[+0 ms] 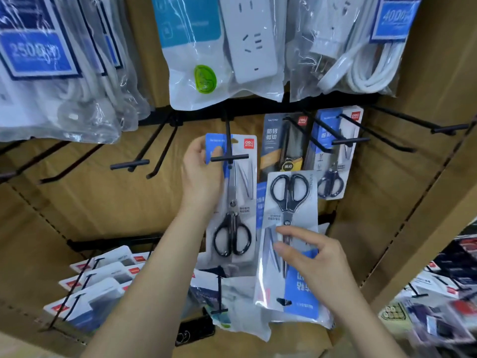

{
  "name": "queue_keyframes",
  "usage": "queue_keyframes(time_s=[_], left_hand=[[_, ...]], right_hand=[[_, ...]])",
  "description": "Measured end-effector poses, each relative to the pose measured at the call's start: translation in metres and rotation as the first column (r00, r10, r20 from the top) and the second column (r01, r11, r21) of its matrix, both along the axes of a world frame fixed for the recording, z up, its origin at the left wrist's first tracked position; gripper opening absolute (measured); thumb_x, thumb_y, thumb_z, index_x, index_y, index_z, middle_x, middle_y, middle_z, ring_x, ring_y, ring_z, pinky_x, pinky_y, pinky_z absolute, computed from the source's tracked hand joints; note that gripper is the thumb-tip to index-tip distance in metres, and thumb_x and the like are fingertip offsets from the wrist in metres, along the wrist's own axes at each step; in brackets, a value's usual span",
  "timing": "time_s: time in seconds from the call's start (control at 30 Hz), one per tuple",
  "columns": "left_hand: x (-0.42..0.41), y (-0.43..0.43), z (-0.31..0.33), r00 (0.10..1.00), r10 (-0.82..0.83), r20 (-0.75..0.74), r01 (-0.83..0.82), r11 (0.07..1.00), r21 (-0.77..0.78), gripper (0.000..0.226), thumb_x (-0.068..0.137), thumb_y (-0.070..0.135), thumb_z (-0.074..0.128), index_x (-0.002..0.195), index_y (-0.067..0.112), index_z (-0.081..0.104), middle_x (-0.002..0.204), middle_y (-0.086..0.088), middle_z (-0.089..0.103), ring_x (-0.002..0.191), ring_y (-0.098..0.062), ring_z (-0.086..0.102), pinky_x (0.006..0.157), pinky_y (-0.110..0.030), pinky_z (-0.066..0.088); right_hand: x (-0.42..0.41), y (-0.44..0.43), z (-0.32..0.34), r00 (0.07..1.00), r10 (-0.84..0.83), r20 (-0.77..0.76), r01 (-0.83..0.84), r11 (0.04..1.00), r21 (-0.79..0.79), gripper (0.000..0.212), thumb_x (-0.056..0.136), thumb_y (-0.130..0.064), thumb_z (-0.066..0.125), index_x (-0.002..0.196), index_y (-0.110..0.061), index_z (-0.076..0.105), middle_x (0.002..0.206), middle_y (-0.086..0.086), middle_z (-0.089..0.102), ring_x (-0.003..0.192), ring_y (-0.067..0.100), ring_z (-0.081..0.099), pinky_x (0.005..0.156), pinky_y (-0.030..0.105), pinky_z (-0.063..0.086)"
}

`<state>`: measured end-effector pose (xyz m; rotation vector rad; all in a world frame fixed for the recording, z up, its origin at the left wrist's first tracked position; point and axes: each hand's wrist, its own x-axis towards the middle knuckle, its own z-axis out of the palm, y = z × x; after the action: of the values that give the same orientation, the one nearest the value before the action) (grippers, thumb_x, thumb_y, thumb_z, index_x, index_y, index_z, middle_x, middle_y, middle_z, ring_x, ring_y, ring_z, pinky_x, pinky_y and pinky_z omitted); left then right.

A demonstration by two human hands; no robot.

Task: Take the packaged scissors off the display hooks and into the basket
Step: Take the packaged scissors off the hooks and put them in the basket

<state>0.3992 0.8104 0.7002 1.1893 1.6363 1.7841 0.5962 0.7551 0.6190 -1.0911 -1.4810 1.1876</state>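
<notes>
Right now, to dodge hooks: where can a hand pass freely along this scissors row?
Free: bare cardboard left of the left hand, around two empty hooks, and right of the hanging scissors packs. Crowded: around the right hand and below.

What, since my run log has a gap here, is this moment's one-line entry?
left hand: grips hooked scissors pack at its top | right hand: pinches inverted scissors pack, off hooks | basket: not in view

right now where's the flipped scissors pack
The flipped pack is right of centre in the head view, in the right hand, beside the hooked pack the left hand holds.
</notes>
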Motion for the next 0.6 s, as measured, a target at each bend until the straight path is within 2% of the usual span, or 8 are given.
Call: queue_keyframes(time_s=[0.1, 0.17, 0.27, 0.33, 0.4, 0.47, 0.53, 0.6], left_hand=[[-0.007, 0.023, 0.0, 0.998, -0.005, 0.068, 0.005, 1.0, -0.011, 0.038, 0.08, 0.031, 0.053, 0.114, 0.013, 0.06, 0.11, -0.013, 0.068, 0.098, -0.033, 0.064, 0.094, -0.049, 0.053], [-0.015, 0.037, -0.005, 0.996, -0.01, 0.089, 0.017, 0.997, -0.077, 0.049, 0.078, 0.036, 0.054, 0.121, 0.012, 0.056, 0.122, -0.02, 0.063, 0.111, -0.039, 0.06, 0.101, -0.053, 0.048], [-0.021, 0.041, -0.021, 0.999, -0.038, 0.02, 0.04, 0.997, -0.072, 0.047, 0.093, 0.016, 0.063, 0.136, 0.009, 0.046, 0.128, -0.011, 0.061, 0.113, -0.022, 0.06, 0.101, -0.036, 0.048], [-0.025, 0.035, -0.038, 0.999, 0.014, -0.03, -0.015, 0.999, -0.039, 0.05, 0.092, 0.015, 0.066, 0.137, 0.019, 0.045, 0.13, -0.004, 0.06, 0.119, -0.019, 0.057, 0.101, -0.033, 0.047], [-0.025, 0.029, -0.048, 0.996, 0.015, -0.084, -0.014, 1.0, 0.011, 0.037, 0.091, 0.014, 0.067, 0.119, 0.033, 0.052, 0.119, 0.008, 0.06, 0.116, -0.014, 0.055, 0.101, -0.036, 0.047], [-0.027, 0.033, -0.044, 0.989, -0.04, -0.141, 0.048, 0.997, 0.053, 0.035, 0.089, 0.013, 0.065, 0.103, 0.044, 0.056, 0.11, 0.009, 0.063, 0.111, -0.015, 0.058, 0.1, -0.044, 0.049], [-0.035, 0.05, -0.042, 0.974, -0.078, -0.215, 0.092, 0.994, 0.059, 0.027, 0.086, 0.029, 0.061, 0.107, 0.047, 0.063, 0.118, -0.005, 0.065, 0.116, -0.028, 0.059, 0.102, -0.053, 0.048], [-0.053, 0.078, -0.054, 0.934, -0.101, -0.343, 0.111, 0.994, 0.01, 0.037, 0.087, 0.041, 0.054, 0.123, 0.037, 0.062, 0.124, -0.01, 0.064, 0.119, -0.033, 0.058, 0.1, -0.058, 0.047]], right_hand=[[-0.005, 0.008, -0.004, 0.997, -0.07, 0.031, 0.069, 0.997, 0.031, 0.024, 0.084, -0.022, 0.076, 0.085, -0.046, 0.074, 0.09, -0.002, 0.074, 0.059, 0.043, 0.052, 0.057, 0.025, 0.04], [-0.005, 0.01, -0.003, 0.996, -0.079, 0.032, 0.078, 0.996, 0.042, 0.03, 0.09, -0.014, 0.07, 0.087, -0.043, 0.074, 0.091, 0.006, 0.072, 0.047, 0.033, 0.04, 0.046, 0.021, 0.036], [-0.002, 0.01, -0.002, 0.998, -0.065, 0.022, 0.064, 0.996, 0.062, 0.031, 0.091, -0.013, 0.068, 0.098, -0.043, 0.068, 0.107, -0.013, 0.068, 0.05, 0.018, 0.048, 0.046, 0.02, 0.044], [-0.003, 0.01, -0.001, 0.999, -0.044, -0.02, 0.045, 0.997, 0.063, 0.043, 0.089, -0.012, 0.07, 0.108, -0.049, 0.059, 0.117, -0.019, 0.064, 0.083, 0.009, 0.066, 0.071, 0.03, 0.059], [-0.004, 0.01, -0.002, 0.997, -0.027, -0.066, 0.03, 0.999, 0.045, 0.059, 0.087, -0.012, 0.072, 0.121, -0.054, 0.049, 0.13, -0.013, 0.061, 0.115, 0.011, 0.062, 0.095, 0.047, 0.055], [-0.004, 0.01, -0.002, 0.994, -0.021, -0.106, 0.025, 0.999, 0.033, 0.075, 0.083, -0.015, 0.075, 0.132, -0.058, 0.039, 0.137, -0.006, 0.06, 0.123, 0.016, 0.06, 0.102, 0.052, 0.049], [-0.003, 0.01, -0.003, 0.99, -0.013, -0.14, 0.014, 1.0, 0.012, 0.087, 0.079, -0.017, 0.076, 0.139, -0.06, 0.029, 0.13, -0.001, 0.066, 0.117, 0.018, 0.065, 0.097, 0.048, 0.053], [-0.003, 0.01, -0.001, 0.986, -0.014, -0.167, 0.009, 0.999, -0.033, 0.092, 0.081, -0.011, 0.074, 0.143, -0.057, 0.025, 0.112, 0.0, 0.075, 0.095, 0.014, 0.073, 0.076, 0.036, 0.06]])
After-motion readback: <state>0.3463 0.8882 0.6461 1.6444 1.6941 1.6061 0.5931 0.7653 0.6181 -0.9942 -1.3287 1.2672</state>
